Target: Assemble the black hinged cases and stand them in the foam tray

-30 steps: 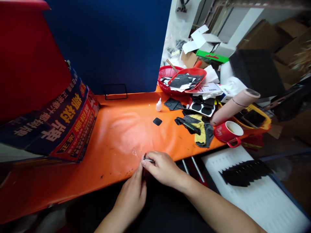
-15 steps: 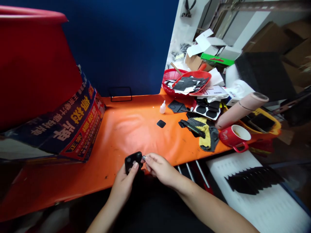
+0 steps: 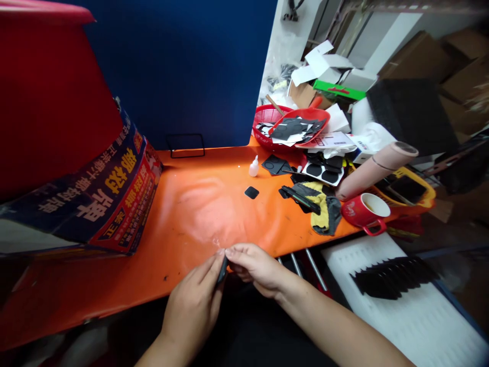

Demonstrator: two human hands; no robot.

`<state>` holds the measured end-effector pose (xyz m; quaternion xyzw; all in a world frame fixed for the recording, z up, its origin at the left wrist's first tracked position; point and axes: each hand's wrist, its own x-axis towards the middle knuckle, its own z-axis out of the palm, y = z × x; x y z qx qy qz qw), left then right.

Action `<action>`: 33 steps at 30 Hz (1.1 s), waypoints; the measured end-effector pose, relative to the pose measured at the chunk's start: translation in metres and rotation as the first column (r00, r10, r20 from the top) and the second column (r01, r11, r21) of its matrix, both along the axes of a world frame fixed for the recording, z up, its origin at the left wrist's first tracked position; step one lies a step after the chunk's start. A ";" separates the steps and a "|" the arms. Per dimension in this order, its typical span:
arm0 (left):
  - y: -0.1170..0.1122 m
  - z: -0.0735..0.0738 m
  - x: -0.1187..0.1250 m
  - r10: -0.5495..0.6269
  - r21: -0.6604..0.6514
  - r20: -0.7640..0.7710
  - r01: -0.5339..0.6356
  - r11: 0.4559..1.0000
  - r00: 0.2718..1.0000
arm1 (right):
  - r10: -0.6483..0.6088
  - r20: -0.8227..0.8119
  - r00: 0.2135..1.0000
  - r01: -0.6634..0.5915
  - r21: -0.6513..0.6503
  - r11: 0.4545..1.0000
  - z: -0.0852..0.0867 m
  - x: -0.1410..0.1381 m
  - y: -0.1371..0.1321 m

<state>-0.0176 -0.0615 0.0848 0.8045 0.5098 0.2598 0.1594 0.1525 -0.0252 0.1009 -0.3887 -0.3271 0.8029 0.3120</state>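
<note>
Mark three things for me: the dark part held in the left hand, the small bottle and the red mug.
Dark part [image 3: 222, 273]: head view, on its visible side.
Small bottle [image 3: 253, 169]: head view, on its body.
Red mug [image 3: 354, 210]: head view, on its outer wall.

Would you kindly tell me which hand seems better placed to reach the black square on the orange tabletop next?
Probably the right hand: it lies nearer the black square, while the left hand grips the dark object.

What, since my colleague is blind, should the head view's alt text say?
A left hand holds a slim black piece edge-on, the right hand at its far end, by the edge of an orange tabletop. Beyond are a nozzle-tipped bottle and black square; at right, a red mug.
</note>
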 end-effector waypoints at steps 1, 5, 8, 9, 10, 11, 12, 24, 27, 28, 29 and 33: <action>0.001 0.000 0.000 0.009 -0.008 0.022 -0.008 1.000 1.000 | -0.028 -0.031 0.999 0.027 -0.029 0.999 -0.001 -0.002 0.000; 0.012 -0.001 0.001 0.109 -0.166 0.270 -0.065 0.984 0.957 | -0.116 -0.138 0.984 0.102 -0.102 0.990 -0.007 -0.008 -0.001; 0.023 -0.003 0.001 0.415 -0.377 0.405 -0.265 0.888 0.815 | -0.137 -0.227 0.964 0.088 -0.215 0.973 -0.010 -0.008 -0.004; 0.026 -0.003 0.002 0.497 -0.422 0.420 -0.321 0.848 0.759 | -0.137 -0.228 0.964 0.083 -0.231 0.969 -0.009 -0.008 -0.005; 0.027 -0.003 0.002 0.542 -0.445 0.434 -0.352 0.823 0.720 | -0.127 -0.214 0.969 0.077 -0.226 0.971 -0.009 -0.008 -0.005; 0.027 -0.003 0.003 0.552 -0.452 0.450 -0.354 0.819 0.702 | -0.105 -0.191 0.976 0.064 -0.207 0.976 -0.007 -0.008 -0.006; 0.025 -0.002 0.004 0.536 -0.445 0.469 -0.337 0.830 0.702 | -0.075 -0.161 0.984 0.045 -0.182 0.982 -0.006 -0.008 -0.007; 0.007 -0.003 -0.008 -0.182 0.143 0.375 0.137 0.980 0.909 | -0.086 -0.417 0.905 -0.150 -0.500 0.853 0.001 -0.002 -0.006; 0.005 0.003 -0.011 -0.212 0.187 0.368 0.151 0.971 0.905 | -0.110 -0.467 0.877 -0.206 -0.574 0.793 0.002 -0.005 -0.006; 0.004 0.005 -0.011 -0.210 0.196 0.376 0.144 0.970 0.902 | -0.137 -0.474 0.870 -0.196 -0.587 0.785 0.002 -0.009 -0.007; 0.002 0.007 -0.011 -0.206 0.200 0.388 0.135 0.970 0.898 | -0.168 -0.480 0.861 -0.181 -0.597 0.782 0.003 -0.012 -0.008; 0.001 0.012 -0.012 -0.170 0.166 0.446 0.106 0.980 0.879 | -0.247 -0.521 0.817 -0.140 -0.595 0.791 0.001 -0.027 -0.011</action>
